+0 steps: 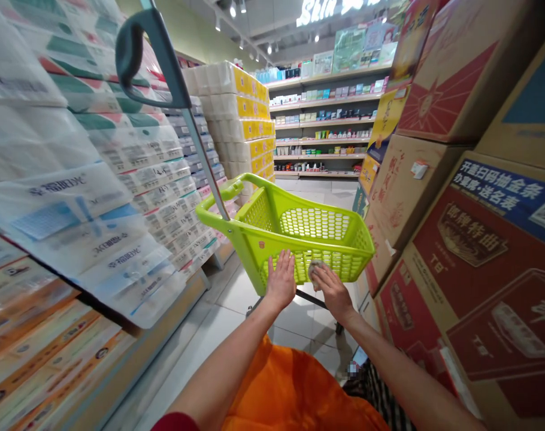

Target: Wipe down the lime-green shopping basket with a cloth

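Observation:
A lime-green plastic shopping basket cart (308, 244) stands in front of me, its perforated side turned my way. A metal pole with a dark grey loop handle (176, 72) rises from its left end. My left hand (281, 280) lies flat against the near side wall, fingers stretched upward. In my right hand (333, 290) is a crumpled greyish cloth (316, 272), pressed to the same wall farther right. The fingers cover part of the cloth. The inside of the basket shows nothing in it.
Wrapped tissue packs (133, 179) are stacked high on the left. Tall cardboard cartons (470, 251) line the right side close to my arm. Shelves of small goods (326, 114) stand at the back. Pale floor tiles (236, 299) run between.

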A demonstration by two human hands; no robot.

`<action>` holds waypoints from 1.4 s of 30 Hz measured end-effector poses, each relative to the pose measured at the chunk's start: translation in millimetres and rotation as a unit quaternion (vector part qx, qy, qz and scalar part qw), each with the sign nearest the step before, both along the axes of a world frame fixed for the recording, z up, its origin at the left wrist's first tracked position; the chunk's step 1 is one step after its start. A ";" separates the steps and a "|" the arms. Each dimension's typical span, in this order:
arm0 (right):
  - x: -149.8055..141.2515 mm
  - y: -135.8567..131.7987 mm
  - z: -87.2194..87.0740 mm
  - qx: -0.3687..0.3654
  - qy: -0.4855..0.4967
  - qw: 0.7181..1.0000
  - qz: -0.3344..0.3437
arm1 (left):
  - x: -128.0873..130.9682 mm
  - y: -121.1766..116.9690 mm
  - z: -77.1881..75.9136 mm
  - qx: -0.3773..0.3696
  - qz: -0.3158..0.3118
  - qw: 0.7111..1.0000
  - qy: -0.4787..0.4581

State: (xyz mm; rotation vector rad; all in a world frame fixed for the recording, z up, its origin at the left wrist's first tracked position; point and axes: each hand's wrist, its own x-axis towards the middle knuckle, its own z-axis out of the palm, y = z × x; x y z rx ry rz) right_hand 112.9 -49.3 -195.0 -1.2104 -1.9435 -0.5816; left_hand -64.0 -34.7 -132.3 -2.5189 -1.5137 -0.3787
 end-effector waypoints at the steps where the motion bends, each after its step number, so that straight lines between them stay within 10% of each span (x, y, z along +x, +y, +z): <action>1: 4.0 -1.3 3.5 0.007 0.015 1.000 -0.009 | 3.5 0.1 -0.7 -0.001 -0.005 1.000 -0.001; 5: 24.1 2.6 12.1 0.028 0.064 0.996 -0.052 | 18.0 0.3 -3.7 -0.004 -0.028 1.000 -0.002; 11: 44.0 -11.3 -21.9 -0.025 0.038 0.998 -0.050 | 36.3 -1.6 -12.8 0.002 -0.078 0.997 0.017; 15: 53.6 -12.7 -4.0 0.001 0.083 0.993 -0.080 | 48.1 -3.0 -15.4 0.003 -0.091 0.996 0.021; 23: 86.7 -20.4 -20.7 -0.054 0.099 0.987 -0.112 | 42.5 11.0 3.6 0.037 -0.066 0.997 0.025; 28: 99.6 4.5 15.6 0.018 0.179 0.967 -0.182 | 17.5 35.9 26.8 0.060 0.012 0.998 0.004; 34: 35.6 36.2 35.3 -0.018 0.134 0.988 -0.068 | 14.3 39.6 30.1 0.048 0.018 0.999 0.019; 42: 98.8 29.3 25.6 -0.021 0.183 0.962 -0.203 | 21.6 39.5 29.1 0.037 0.019 0.999 0.010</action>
